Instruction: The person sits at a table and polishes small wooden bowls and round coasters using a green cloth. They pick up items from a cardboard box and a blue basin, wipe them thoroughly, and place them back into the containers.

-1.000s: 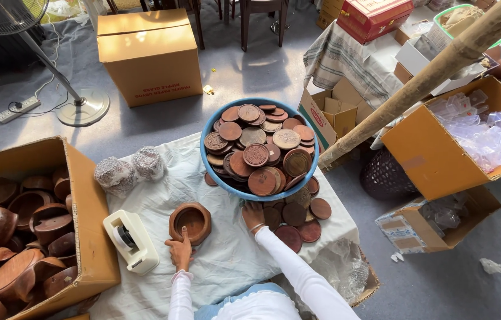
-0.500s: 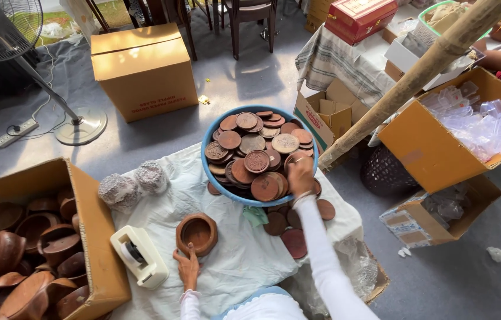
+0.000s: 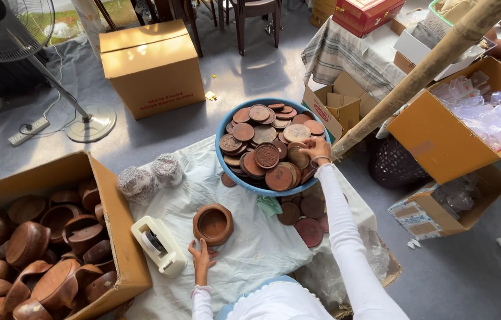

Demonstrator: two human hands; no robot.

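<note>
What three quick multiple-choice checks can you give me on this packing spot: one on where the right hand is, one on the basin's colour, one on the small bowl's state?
1. Where is the right hand?
A. In the basin among the wooden discs
B. On the tape dispenser
C. Inside the box of bowls

2. What colour is the basin's rim?
A. Red
B. Blue
C. White

3. How does the small bowl by the left hand sit?
A. Upside down
B. Stacked in another bowl
C. Upright and empty on the white cloth

Answers: 1 A, the fingers rest on the discs at the basin's near right side. 2 B, the rim shows blue around the pile. 3 C, its hollow faces up with nothing in it.
</note>
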